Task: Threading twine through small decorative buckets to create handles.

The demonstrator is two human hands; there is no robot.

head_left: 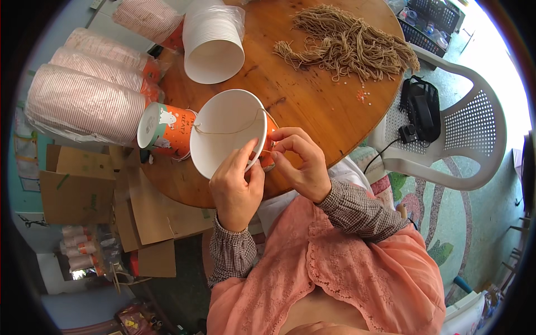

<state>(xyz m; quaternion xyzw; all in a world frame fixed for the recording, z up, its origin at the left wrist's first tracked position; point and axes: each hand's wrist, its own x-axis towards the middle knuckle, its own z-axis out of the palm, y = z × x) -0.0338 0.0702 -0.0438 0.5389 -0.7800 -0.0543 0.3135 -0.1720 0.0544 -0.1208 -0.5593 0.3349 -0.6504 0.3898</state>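
A large white-lined paper bucket (215, 120) with an orange printed outside leans on the near side of the round table, its mouth turned up toward me. My left hand (239, 190) grips its near rim, with fingers inside and at the edge. A thin tan string (229, 133) hangs in a loop across the inside of the bucket. Just outside the right wall, my right hand (304, 164) pinches an end of string between thumb and forefinger. Left of this bucket, an orange and green printed bucket (177, 131) lies on its side, touching or nearly touching it.
A heap of tan cut strings (357, 42) lies at the table's far right, beside small scattered bits (363, 96). White nested buckets (215, 56) and plastic-wrapped bucket stacks (84, 100) fill the left. Cardboard boxes (78, 192) stand below; a white plastic chair (480, 111) is at right.
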